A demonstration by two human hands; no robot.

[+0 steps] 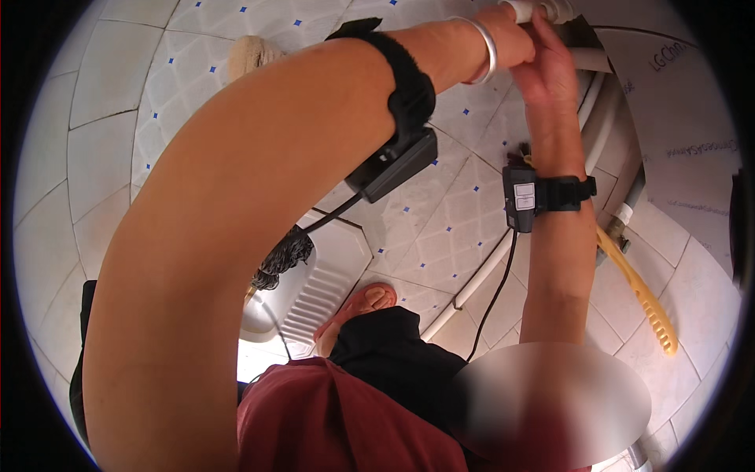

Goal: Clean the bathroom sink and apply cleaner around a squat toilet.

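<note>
At the top edge, a white plastic pipe fitting [522,10] is partly cut off by the frame. My left hand [506,41], below a silver bangle [491,50], grips it from the left. Close against it, my right hand [548,74] has its palm side showing and a digit pressed to the fitting; its other fingers are largely hidden. Black straps hold small black devices [401,165] on both arms, each with a cable.
Below left lies a white squat toilet pan [339,253] with a dark mop head [286,259] over it. White pipes [472,289] run along the tiled wall at right, near a yellow plastic handle [640,289]. A grey panel [684,118] bears writing. A beige cloth-like object [250,56] sits at upper left.
</note>
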